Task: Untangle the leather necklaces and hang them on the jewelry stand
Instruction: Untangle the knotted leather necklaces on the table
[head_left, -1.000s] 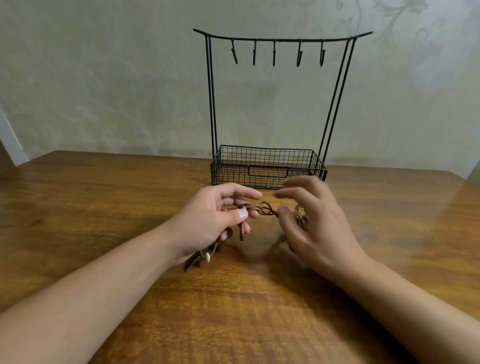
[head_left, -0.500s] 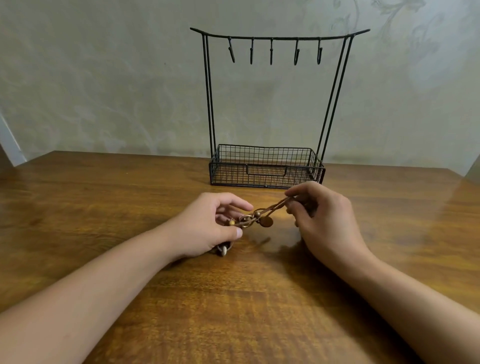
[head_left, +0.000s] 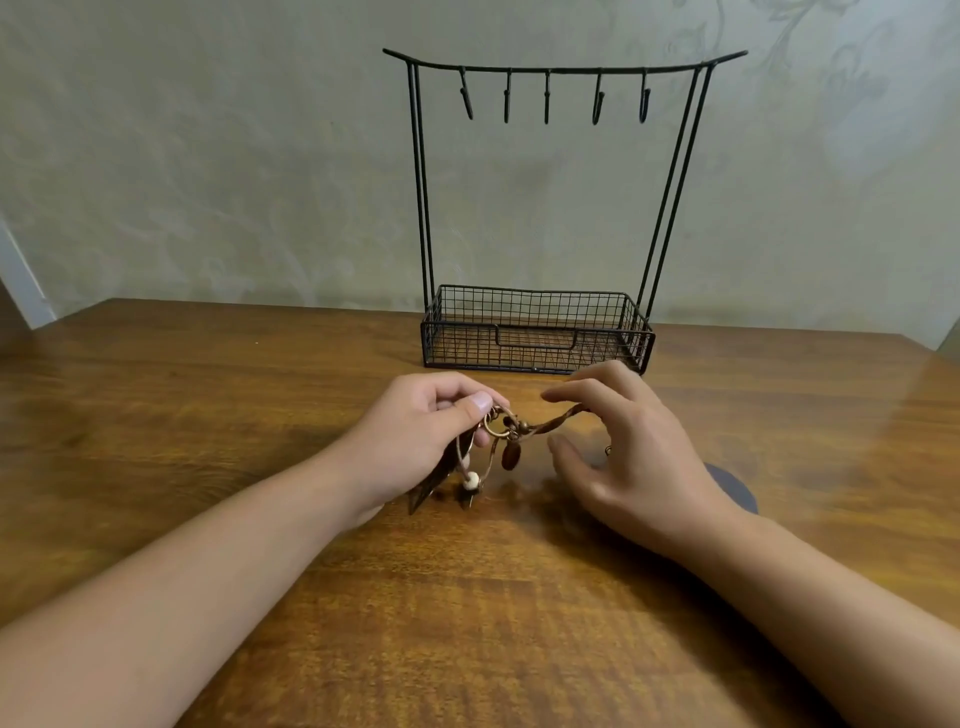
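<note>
A tangle of brown leather necklaces (head_left: 511, 434) with rings, a brown oval pendant and a white bead hangs between my hands just above the table. My left hand (head_left: 421, 441) pinches the ringed end between thumb and curled fingers. My right hand (head_left: 618, 447) has its thumb spread away from the fingers, and a cord runs from the tangle under its fingers; how it holds the cord is hidden. The black wire jewelry stand (head_left: 540, 332) stands behind the hands, with several bare hooks (head_left: 546, 98) on its top bar.
The wooden table (head_left: 208, 415) spreads wide to the left and toward me. A dark round object (head_left: 737, 488) lies partly hidden behind my right wrist. The wall rises close behind the stand.
My right hand has loosened from a tight pinch and spread its thumb and fingers. The tangle now droops lower from my left hand, with the pendant and bead dangling.
</note>
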